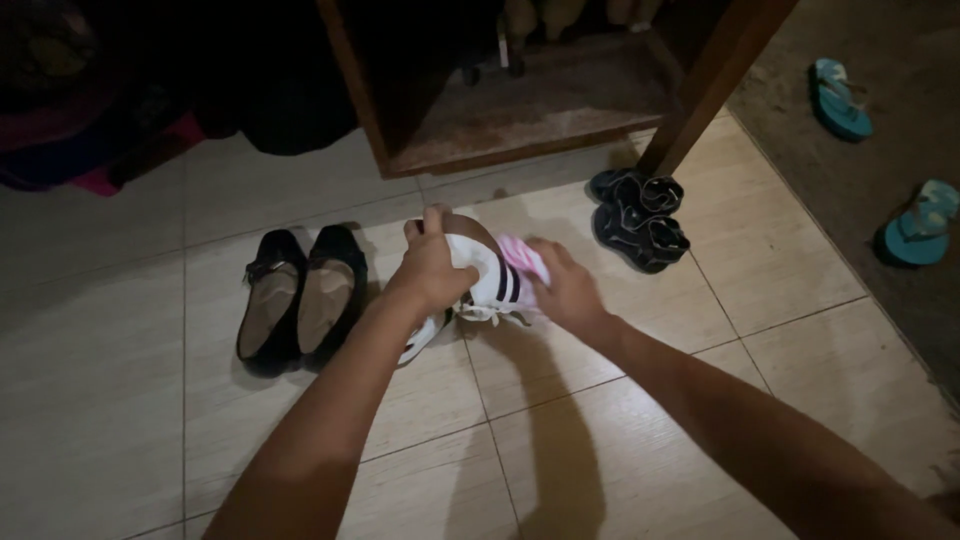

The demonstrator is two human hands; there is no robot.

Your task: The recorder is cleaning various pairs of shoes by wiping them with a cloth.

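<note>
A pale tiled floor [120,420] is seen from above, dimly lit, with a darker rough strip of ground along the right edge. At the top a wooden shelf unit [540,110] is stood on the tiles, its lower board bare and worn. Dark bags or clothes [90,110] are heaped in the upper left corner, too shadowed to be made out.

A white sneaker with dark side stripes [490,275] is held just above the floor in the middle of the view. It is clamped by the left hand [432,268], whose fingers are wrapped over its heel end. The right hand [565,290] is closed on a pink and white striped cloth [524,258] that is pressed against the sneaker's side.

A pair of black flat shoes [300,300] is laid side by side just left of the sneaker. Black sandals [638,218] are stacked by the shelf leg. Two turquoise flip-flops [840,98] are left well apart on the darker ground.
</note>
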